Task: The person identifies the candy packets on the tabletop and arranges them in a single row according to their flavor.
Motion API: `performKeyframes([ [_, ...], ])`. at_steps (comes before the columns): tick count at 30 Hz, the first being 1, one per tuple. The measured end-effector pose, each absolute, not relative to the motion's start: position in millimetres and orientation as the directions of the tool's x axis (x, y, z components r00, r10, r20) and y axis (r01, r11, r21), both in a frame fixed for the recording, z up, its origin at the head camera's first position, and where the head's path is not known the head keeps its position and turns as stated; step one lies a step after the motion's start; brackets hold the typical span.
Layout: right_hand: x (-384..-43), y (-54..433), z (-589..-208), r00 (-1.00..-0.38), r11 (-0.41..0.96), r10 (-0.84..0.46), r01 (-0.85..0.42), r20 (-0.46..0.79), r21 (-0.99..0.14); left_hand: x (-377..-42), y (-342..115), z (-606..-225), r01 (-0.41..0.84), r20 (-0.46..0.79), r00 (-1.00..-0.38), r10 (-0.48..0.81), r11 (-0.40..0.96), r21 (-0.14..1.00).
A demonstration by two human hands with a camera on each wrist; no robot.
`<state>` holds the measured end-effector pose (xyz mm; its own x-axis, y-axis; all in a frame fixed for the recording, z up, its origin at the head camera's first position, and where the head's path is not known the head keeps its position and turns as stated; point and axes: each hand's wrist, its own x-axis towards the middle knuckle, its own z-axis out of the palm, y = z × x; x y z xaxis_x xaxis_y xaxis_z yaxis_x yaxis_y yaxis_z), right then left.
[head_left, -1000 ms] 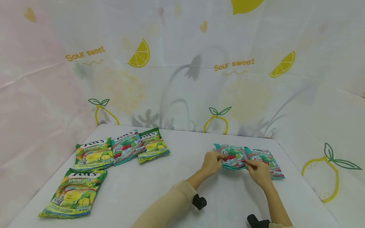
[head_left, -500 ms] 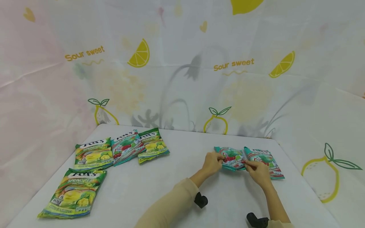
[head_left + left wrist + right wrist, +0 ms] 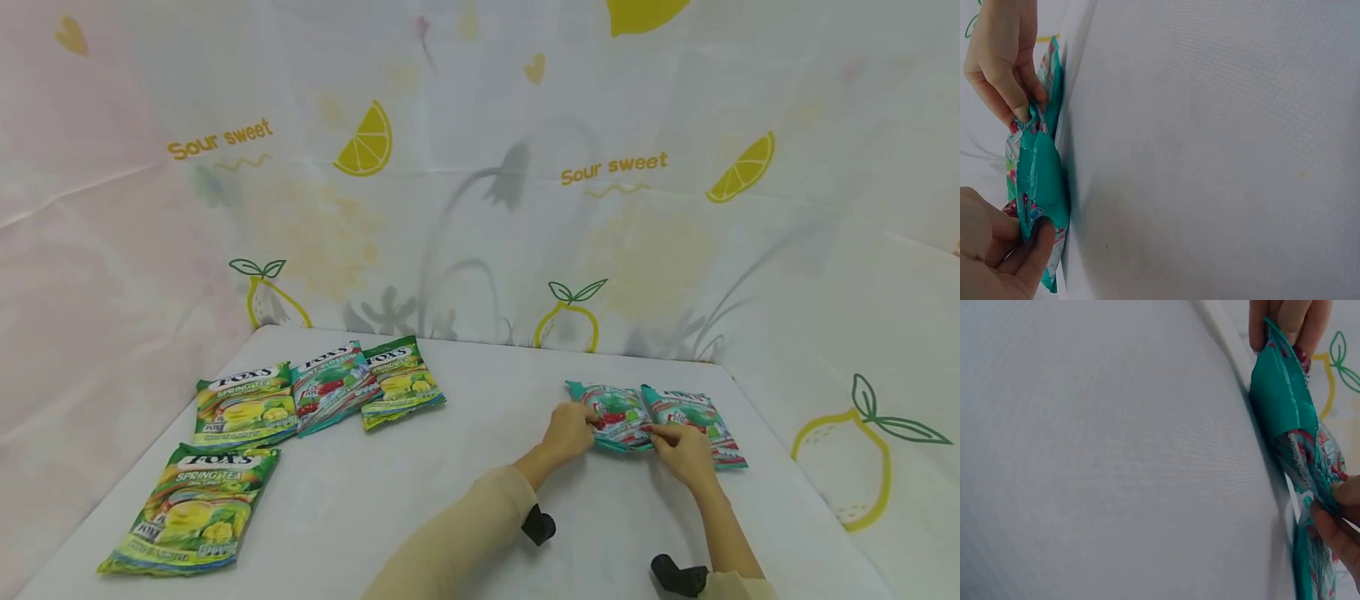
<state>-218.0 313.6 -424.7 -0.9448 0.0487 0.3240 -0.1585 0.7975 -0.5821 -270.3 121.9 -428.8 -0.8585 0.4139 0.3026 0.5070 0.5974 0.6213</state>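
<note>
A teal bag of mint candy [image 3: 617, 410] with cherries printed on it lies at the right part of the white table. My left hand [image 3: 570, 431] pinches its left edge between thumb and fingers. At its lower right corner, my right hand [image 3: 684, 456] pinches the wrapper. Both wrist views show the near edge of this candy bag [image 3: 1044, 175] with its teal seam raised between the two hands. A second teal bag of mint candy [image 3: 705, 423] lies just right of the held one, partly behind my right hand.
On the left of the white table [image 3: 420, 517] lie a large green-yellow candy bag [image 3: 191, 512], another one [image 3: 247, 408] behind it, a teal candy bag [image 3: 333, 387] and a smaller green-yellow bag [image 3: 405, 383]. A lemon-printed cloth [image 3: 465, 208] hangs behind the table.
The left hand and the held candy bag have shifted slightly to the right, closer to the second teal bag. My right hand keeps its pinch and has barely moved.
</note>
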Motion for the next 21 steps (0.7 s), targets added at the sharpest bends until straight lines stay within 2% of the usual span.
performKeyframes([
  [5,-219,318,-423,-0.959,0.811,0.067,-0.108,0.275,-0.574,-270,129,-424,0.443,0.148,-0.885,0.441,0.703,0.556],
  [8,-218,321,-420,-0.967,0.817,0.090,-0.066,0.240,-0.573,-270,132,-423,0.434,0.104,-0.888,0.448,0.741,0.513],
  [12,-217,323,-417,-0.970,0.819,0.109,-0.036,0.217,-0.572,-269,137,-424,0.428,0.091,-0.891,0.444,0.758,0.493],
  [21,-214,326,-418,-0.966,0.833,0.093,-0.058,0.243,-0.550,-267,141,-428,0.436,0.120,-0.893,0.435,0.763,0.478],
])
